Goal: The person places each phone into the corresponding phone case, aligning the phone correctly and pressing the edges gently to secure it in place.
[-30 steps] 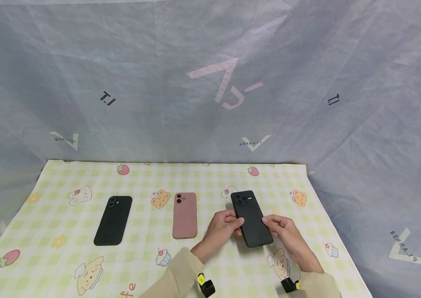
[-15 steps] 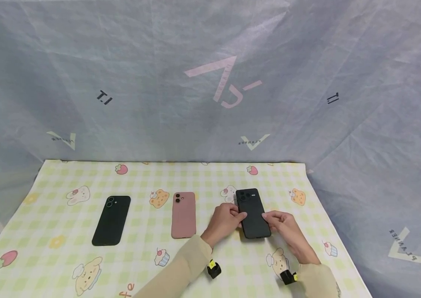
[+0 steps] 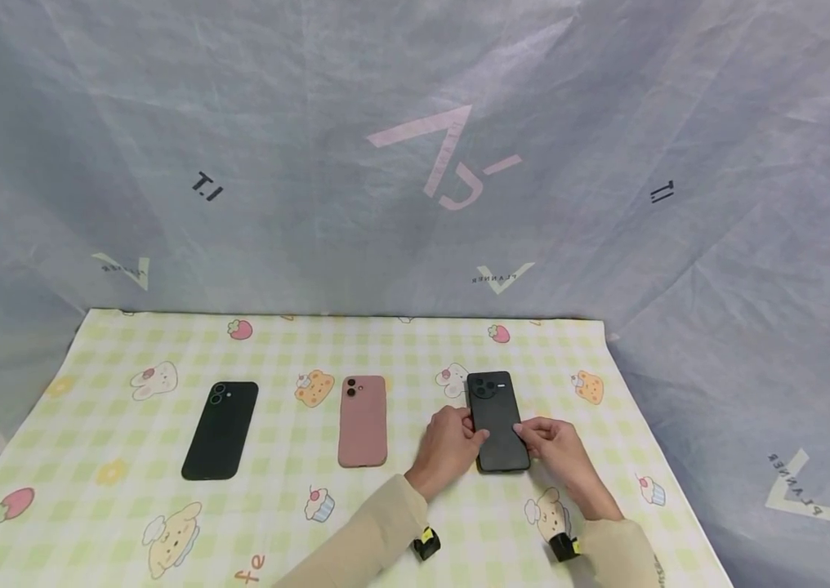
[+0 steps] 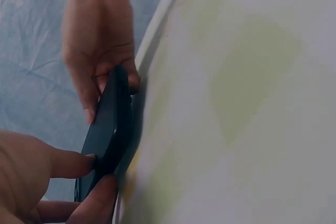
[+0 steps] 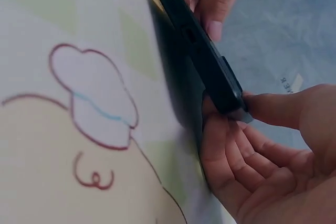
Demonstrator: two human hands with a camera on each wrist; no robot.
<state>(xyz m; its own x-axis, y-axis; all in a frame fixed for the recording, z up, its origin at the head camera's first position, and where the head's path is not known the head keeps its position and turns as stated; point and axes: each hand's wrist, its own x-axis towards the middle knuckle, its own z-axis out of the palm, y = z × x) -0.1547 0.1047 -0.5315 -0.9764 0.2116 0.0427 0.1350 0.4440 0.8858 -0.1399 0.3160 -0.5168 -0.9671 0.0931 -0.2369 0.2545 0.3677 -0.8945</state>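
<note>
A black smartphone (image 3: 501, 420) with a round camera bump lies back side up between both hands, at the right of the table. My left hand (image 3: 446, 449) pinches its left long edge, thumb on the back. The right hand (image 3: 562, 457) pinches the opposite edge between thumb and fingers. In the left wrist view, a shadow lies beside the phone (image 4: 113, 124), close over the cloth. In the right wrist view, the phone's (image 5: 197, 51) end edge shows, with a narrow dark gap to the cloth. Its screen side is hidden.
A pink phone (image 3: 363, 421) lies left of my left hand, back up. Farther left lies another black phone (image 3: 220, 430), slightly slanted. A checked cartoon cloth (image 3: 275, 506) covers the table; a grey fabric sheet (image 3: 312, 163) hangs behind and at the sides.
The black phone has turned from a slant to nearly straight and come down closer to the cloth. Both hands have kept their grip on it. The other two phones stay put.
</note>
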